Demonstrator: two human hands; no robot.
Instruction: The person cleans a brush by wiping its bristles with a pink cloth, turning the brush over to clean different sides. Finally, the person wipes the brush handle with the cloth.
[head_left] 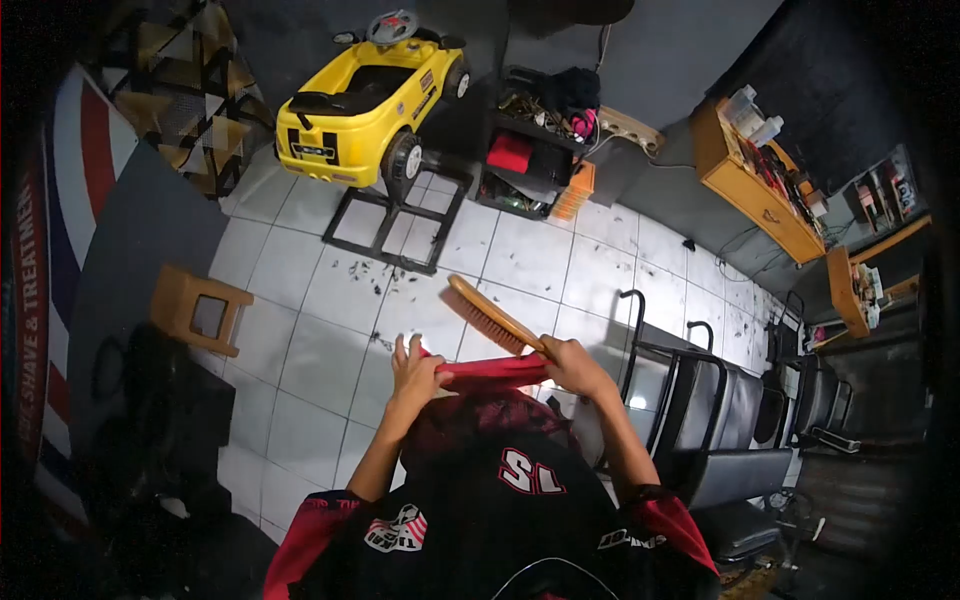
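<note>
My right hand (pixel 578 368) is closed around the end of a wooden-backed brush (pixel 505 318), whose reddish-brown bristles face down and left. The same hand also grips the red hem (pixel 495 373) of the black and red jersey (pixel 470 470) I am wearing. On the other side, my left hand (pixel 412 380) pinches that hem, with some fingers raised. Between my hands the hem is stretched out in front of my body. Part of the brush's grip end is hidden in my right hand.
A yellow toy car (pixel 360 100) sits above a black frame (pixel 400 220). Nearby are a black shelf cart (pixel 525 135), a wooden stool (pixel 195 310) at left, black chairs (pixel 715 405) at right, and a wooden wall shelf (pixel 765 205). Dark clippings (pixel 375 275) dot the tiled floor.
</note>
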